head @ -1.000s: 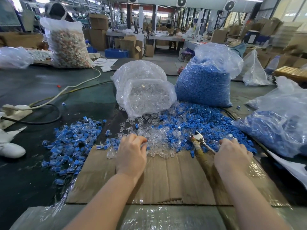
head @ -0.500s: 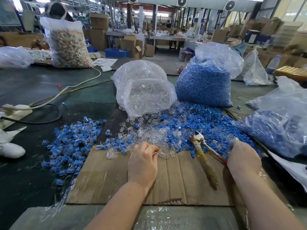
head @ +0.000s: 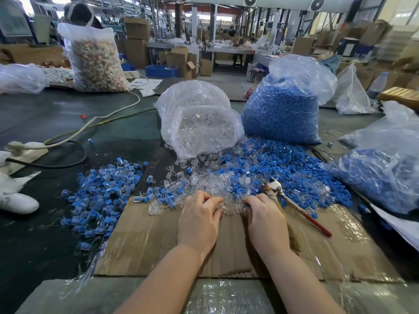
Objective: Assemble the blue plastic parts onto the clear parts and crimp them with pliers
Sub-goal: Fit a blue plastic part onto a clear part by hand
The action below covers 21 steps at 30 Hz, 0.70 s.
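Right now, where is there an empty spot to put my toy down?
The bare cardboard left of the left hand, below the assembled pile, is free. So is the dark table beyond that pile. It is crowded ahead of both hands, in the loose parts, and around the pliers.

A factory floor: bulging plastic sacks of blue parts [head: 281,114] and clear parts [head: 201,130] crowd the work surface [head: 56,123], with stacked cardboard boxes [head: 136,41], workbenches [head: 229,51] and overhead fans [head: 250,0] behind.
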Each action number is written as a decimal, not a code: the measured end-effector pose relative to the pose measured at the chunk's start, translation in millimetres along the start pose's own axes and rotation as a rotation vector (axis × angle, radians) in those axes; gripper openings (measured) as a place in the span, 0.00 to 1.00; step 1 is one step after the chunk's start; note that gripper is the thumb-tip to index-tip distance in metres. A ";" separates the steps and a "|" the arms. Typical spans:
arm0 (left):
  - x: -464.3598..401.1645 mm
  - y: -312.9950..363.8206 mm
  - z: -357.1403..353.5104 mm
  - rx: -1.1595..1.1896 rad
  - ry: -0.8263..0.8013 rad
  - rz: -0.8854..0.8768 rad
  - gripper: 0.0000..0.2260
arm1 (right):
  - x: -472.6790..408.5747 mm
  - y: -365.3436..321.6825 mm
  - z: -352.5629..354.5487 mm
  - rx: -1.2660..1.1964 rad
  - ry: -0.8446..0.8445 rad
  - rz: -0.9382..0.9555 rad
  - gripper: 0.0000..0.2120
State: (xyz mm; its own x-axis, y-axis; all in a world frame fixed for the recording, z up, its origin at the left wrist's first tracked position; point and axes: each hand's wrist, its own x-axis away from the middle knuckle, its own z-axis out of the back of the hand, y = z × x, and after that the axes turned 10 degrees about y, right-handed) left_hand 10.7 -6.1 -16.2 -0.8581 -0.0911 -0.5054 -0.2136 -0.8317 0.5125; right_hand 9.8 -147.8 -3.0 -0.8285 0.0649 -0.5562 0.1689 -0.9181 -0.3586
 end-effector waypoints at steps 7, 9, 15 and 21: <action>-2.2 1.7 -1.1 0.018 0.040 -0.021 0.12 | 5.2 0.2 -0.3 -0.066 0.082 -0.026 0.06; -4.2 3.0 -1.9 0.021 0.030 -0.031 0.11 | 6.2 -0.2 -0.2 -0.063 0.093 -0.020 0.05; -5.8 10.0 -4.9 0.033 -0.010 -0.057 0.11 | 10.6 1.0 -0.3 -0.066 0.122 0.020 0.09; -2.4 7.6 0.3 0.103 0.015 -0.058 0.06 | 11.6 -1.3 2.9 -0.091 0.143 0.077 0.08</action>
State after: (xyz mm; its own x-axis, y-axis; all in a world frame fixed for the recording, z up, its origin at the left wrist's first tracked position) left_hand 11.0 -12.0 -10.9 -0.8359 -0.0531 -0.5462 -0.3102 -0.7753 0.5501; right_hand -1.6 -147.0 -6.8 -0.7278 0.0565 -0.6835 0.2822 -0.8837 -0.3735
